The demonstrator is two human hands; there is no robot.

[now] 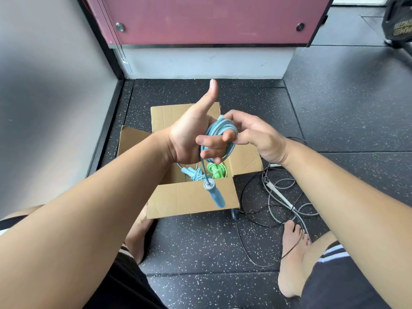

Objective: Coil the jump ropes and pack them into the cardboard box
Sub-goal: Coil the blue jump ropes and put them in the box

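A light blue jump rope (217,128) is wound in several loops around the fingers of my left hand (191,134), whose thumb sticks up. One blue handle (215,195) dangles from the coil over the box's near flap. My right hand (252,134) pinches the coil on its right side. Below both hands stands the open cardboard box (189,200). Inside it lie another blue jump rope (191,172) and a green jump rope (216,170). A grey jump rope (278,197) and a thin black one (245,248) lie loose on the floor to the right of the box.
The floor is dark speckled rubber matting (200,241). My bare feet (292,259) rest near the loose ropes, one on each side of the box's near flap. A grey wall stands on the left and a maroon panel (211,18) behind. Black gym equipment (396,23) sits far right.
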